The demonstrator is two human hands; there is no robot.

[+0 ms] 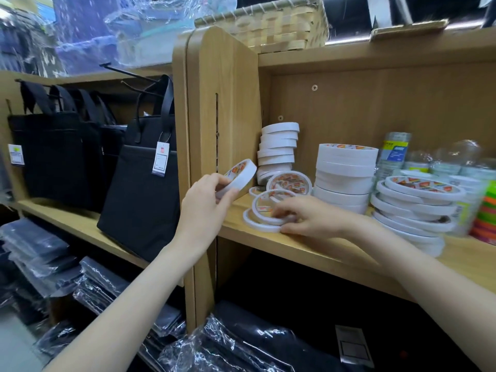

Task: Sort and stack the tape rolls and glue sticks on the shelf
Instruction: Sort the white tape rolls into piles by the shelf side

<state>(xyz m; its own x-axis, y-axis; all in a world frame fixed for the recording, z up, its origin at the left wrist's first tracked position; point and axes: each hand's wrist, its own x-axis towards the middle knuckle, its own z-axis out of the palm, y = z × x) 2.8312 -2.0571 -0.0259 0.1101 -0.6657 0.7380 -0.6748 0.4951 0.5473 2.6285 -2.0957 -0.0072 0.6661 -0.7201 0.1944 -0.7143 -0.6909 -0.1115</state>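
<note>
My left hand (205,204) grips a white tape roll (240,176) tilted on edge, just in front of the shelf's wooden side panel. My right hand (303,216) rests on a low pile of thin tape rolls (259,210) lying flat near the front of the wooden shelf (308,251), its fingers curled over the top rolls. Behind stands a leaning stack of narrow rolls (279,146). A tall stack of wide rolls (346,173) sits in the middle, and a slumped stack of large thin rolls (416,208) is to the right. No glue sticks show.
Clear-wrapped tape packs (397,154) and bright orange and green rolls (487,218) fill the shelf's right end. The wooden side panel (222,103) divides off hanging black bags (142,178) at left. A woven basket (268,25) sits on top. Wrapped dark goods lie below.
</note>
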